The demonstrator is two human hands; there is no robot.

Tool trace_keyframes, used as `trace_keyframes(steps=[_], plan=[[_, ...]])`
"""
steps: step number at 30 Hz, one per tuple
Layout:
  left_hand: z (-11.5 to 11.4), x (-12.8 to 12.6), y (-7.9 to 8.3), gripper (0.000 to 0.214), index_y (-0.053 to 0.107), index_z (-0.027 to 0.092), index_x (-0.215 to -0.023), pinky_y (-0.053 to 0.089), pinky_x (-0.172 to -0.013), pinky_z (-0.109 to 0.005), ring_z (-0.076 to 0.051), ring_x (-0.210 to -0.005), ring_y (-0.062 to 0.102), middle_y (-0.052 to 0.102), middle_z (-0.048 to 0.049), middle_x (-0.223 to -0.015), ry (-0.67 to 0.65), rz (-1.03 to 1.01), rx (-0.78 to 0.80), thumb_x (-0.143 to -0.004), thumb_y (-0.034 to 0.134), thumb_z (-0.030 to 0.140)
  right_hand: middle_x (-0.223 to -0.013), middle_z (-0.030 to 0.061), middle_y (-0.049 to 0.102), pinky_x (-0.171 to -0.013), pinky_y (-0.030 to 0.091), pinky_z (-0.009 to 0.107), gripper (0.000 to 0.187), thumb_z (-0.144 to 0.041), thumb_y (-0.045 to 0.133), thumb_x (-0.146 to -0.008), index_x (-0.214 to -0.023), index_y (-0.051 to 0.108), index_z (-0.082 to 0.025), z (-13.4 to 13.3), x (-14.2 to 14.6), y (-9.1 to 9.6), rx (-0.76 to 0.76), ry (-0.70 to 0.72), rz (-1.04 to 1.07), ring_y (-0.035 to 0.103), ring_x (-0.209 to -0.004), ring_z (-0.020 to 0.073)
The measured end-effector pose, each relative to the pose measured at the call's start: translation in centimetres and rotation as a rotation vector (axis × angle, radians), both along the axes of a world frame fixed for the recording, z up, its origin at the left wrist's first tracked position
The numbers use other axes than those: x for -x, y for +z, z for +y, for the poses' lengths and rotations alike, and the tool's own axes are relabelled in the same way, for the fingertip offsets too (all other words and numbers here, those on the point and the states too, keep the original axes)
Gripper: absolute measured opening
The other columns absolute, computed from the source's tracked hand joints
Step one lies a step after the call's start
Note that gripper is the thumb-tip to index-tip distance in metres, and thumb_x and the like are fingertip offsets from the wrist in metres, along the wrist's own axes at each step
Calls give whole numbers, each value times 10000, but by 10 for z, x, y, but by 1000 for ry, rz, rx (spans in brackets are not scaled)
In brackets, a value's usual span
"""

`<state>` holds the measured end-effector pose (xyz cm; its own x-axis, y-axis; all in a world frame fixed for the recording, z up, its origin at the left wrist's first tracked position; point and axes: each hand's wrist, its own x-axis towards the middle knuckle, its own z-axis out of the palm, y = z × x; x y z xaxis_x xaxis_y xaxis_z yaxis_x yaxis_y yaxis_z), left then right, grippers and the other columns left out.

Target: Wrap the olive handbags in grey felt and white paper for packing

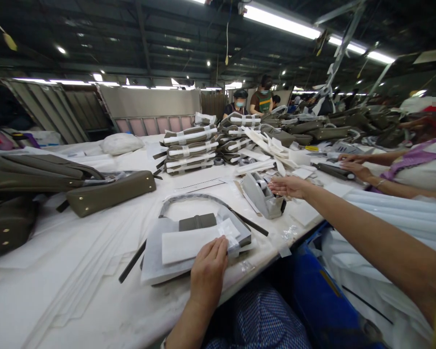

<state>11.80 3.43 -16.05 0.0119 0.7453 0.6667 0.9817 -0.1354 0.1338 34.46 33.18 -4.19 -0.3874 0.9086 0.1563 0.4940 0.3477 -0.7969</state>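
White wrap (183, 245) hides most of the bag (197, 222) under the spread left hand (208, 269), while the grip of the right hand (288, 186) at the tape dispenser (263, 196) is unclear.

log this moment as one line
left hand: flat on white paper over wrapped bag | right hand: open, at tape dispenser | table: olive bags at left

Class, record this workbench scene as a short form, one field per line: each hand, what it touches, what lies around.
Left hand: flat on white sheet over grey bag
Right hand: outstretched, fingertips at tape dispenser
Table, left side: olive bags
Far side: banded stacks
Right: co-worker's hands
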Motion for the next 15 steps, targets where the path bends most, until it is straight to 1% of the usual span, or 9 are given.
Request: trace_keyframes(steps=[2,4,7,9,11,13,15], plan=[[0,0,0,389,588,167,-1255,558,-958,-344,-208,-1093,646,692,-37,-1234,0,-2,5,-874,594,88,-866,167,754,-706,639,342,225,-260,575,-932,-788,683,-126,-15,-11,4,113,-15,36,740,-749,217],[0,1,-1,395,588,166,-1258,550,-969,-341,-207,-1100,644,685,-33,-1248,0,-2,7,-873,581,73,-965,166,751,-750,632,309,192,-268,589,-929,-865,696,-123,-36,-24,4,267,-65,143,736,-797,192],[-1,1,-2,403,582,161,-1269,546,-973,-344,-212,-1116,640,676,-38,-1265,-10,12,7,-877,567,65,-1007,141,745,-729,618,241,200,-325,692,-870,-910,715,-131,-74,-41,-4,455,-174,343,718,-799,161],[-1,2,-3,403,576,153,-1278,542,-977,-340,-213,-1129,634,670,-45,-1276,-18,20,10,-884,564,71,-976,133,745,-698,611,227,264,-378,760,-810,-898,725,-132,-96,-48,-17,485,-230,402,707,-787,161],[-1,3,-5,401,571,154,-1289,536,-987,-341,-213,-1146,626,661,-47,-1291,-22,21,15,-895,561,82,-953,128,745,-683,606,229,337,-428,805,-751,-895,726,-134,-108,-51,-34,478,-278,432,703,-789,167],[-1,4,-7,406,560,161,-1307,528,-1000,-345,-213,-1163,618,648,-46,-1313,-24,26,32,-907,556,97,-929,119,745,-661,601,236,403,-467,837,-690,-895,724,-139,-111,-51,-52,467,-322,450,697,-774,168],[-1,5,-9,412,550,167,-1324,525,-1004,-350,-213,-1172,615,640,-47,-1325,-29,31,47,-916,551,107,-904,111,745,-637,592,242,433,-494,845,-655,-880,722,-145,-107,-50,-71,441,-356,441,691,-751,166]])
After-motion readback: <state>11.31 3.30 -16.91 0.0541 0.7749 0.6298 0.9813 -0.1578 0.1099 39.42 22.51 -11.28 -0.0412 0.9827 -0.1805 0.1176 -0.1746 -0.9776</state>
